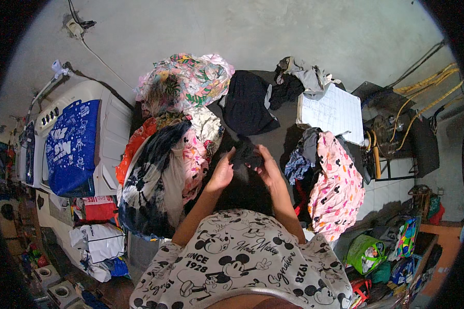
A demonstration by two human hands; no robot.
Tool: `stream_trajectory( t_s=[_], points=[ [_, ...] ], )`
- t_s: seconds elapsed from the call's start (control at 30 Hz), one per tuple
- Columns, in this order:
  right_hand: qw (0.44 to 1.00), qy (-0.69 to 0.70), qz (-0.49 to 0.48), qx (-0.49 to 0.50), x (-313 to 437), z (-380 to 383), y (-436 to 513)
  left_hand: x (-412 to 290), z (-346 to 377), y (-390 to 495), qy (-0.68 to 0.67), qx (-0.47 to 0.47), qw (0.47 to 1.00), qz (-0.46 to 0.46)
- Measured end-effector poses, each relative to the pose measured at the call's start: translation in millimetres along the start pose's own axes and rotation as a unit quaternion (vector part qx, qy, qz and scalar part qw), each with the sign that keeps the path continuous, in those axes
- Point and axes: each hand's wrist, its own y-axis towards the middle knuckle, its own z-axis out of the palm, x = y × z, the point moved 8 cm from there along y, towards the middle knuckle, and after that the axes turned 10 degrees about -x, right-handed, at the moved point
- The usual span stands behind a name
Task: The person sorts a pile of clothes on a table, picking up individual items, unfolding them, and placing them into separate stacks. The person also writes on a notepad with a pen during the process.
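Note:
A small black cloth (247,154), blurred and bunched, hangs between my two hands above the dark tabletop (290,112). My left hand (223,170) grips its left side, and my right hand (267,166) has hold of the right side. Just beyond lies a black garment (249,102) spread flat, with light edging. Left of my arms a tie-dyed black-and-white cloth (147,166) and a pink printed cloth (195,166) sit in a heap. To the right, another pink printed garment (336,185) drapes beside a crumpled blue patterned cloth (299,162).
A floral cloth pile (189,81) and grey clothes (305,73) lie along the wall. An open notebook with handwriting (332,112) rests at the back right. At left stands a washing machine (108,135) with a blue bag (73,150) on it. A gas stove (386,127) is far right.

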Motion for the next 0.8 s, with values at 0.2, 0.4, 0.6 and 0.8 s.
stream_trajectory(
  t_s=[0.2, 0.4, 0.6, 0.8],
  points=[
    [0.934, -0.218, -0.281, 0.042, 34.8, 32.7, -33.1, -12.6, -13.0, -16.6, 0.188, -0.153, 0.969, 0.040],
    [0.997, -0.002, -0.073, -0.002, 31.1, 1.2, -27.3, -27.1, -23.9, -14.9, 0.107, -0.052, 0.991, 0.060],
    [0.975, -0.043, -0.174, -0.135, 43.5, -65.1, -4.9, -64.3, 3.5, -45.2, 0.083, -0.088, 0.988, 0.098],
    [0.832, -0.314, -0.387, -0.243, 34.6, -120.4, 24.5, -63.8, -12.2, -37.2, 0.117, -0.108, 0.982, 0.100]
  ],
)
